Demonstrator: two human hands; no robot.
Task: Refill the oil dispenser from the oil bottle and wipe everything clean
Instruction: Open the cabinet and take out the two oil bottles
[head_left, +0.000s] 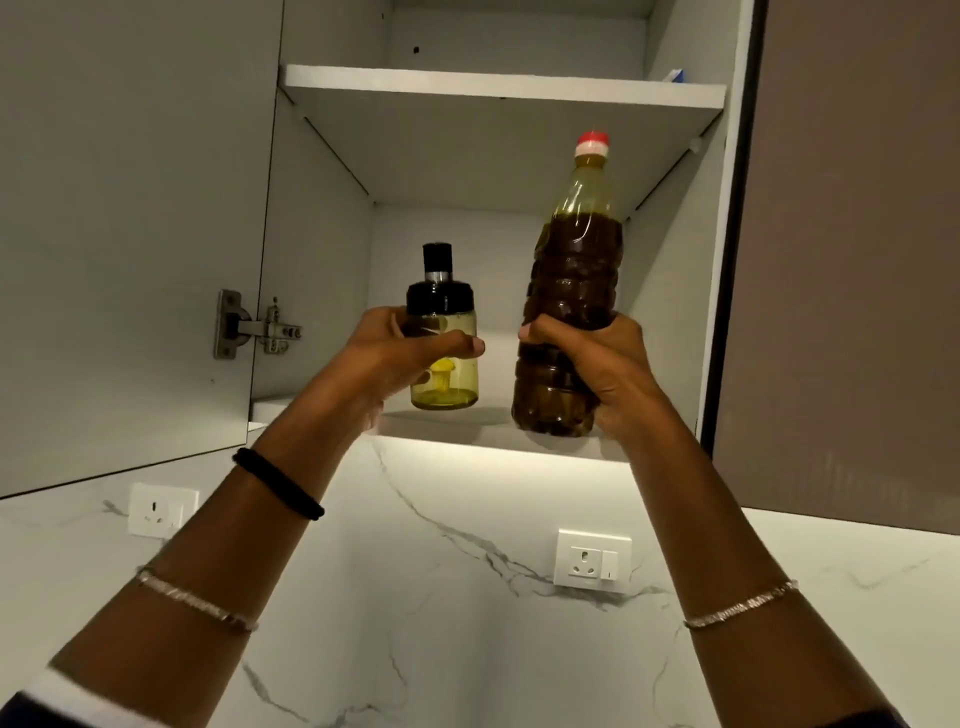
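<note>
— What is seen around the hands?

— A cupboard door (130, 234) is swung open on the left, carried by a metal hinge (254, 327); a top shelf (498, 85) and a bottom shelf (467, 423) are seen inside; a marble wall (415, 597) is seen below.

— What is held?

— The oil dispenser (444, 382) is gripped by the left hand (400, 353); its fingers (457, 345) are curled round the clear body, under the black lid; a little yellow oil is seen inside. The oil bottle (571, 270), filled with dark oil and topped with a red cap (592, 139), is gripped round its middle by the right hand (597, 358).

— Where are they held?

— Both are held upright, side by side but apart, low over the bottom shelf; whether it is touched cannot be told; both arms are stretched up.
</note>
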